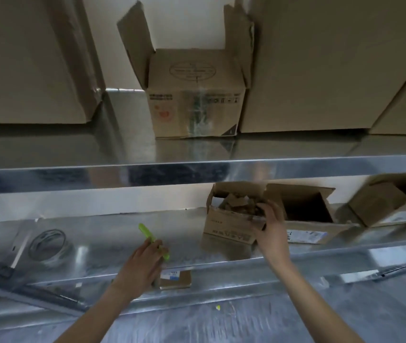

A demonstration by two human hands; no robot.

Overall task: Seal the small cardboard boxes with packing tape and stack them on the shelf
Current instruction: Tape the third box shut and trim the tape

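Nearest the viewer, the left hand [145,263] has its fingers curled round a green tool [153,241] (a cutter or a marker, type unclear) in front and to the left of the small open box [231,219]. The right hand [272,227] grips that box's near right corner, fingers over the rim, thumb on the outer face. The box sits on the lower metal shelf [123,233], flaps up, loose cardboard scraps inside.

Risks, judged: a one-corner grip may tip the box and spill the scraps; the raised scraps may stop the flaps closing flat.

A blurred round object, possibly a tape roll [47,243], lies far left of the box. Beyond it, the taller open box [197,95] hides its contents.
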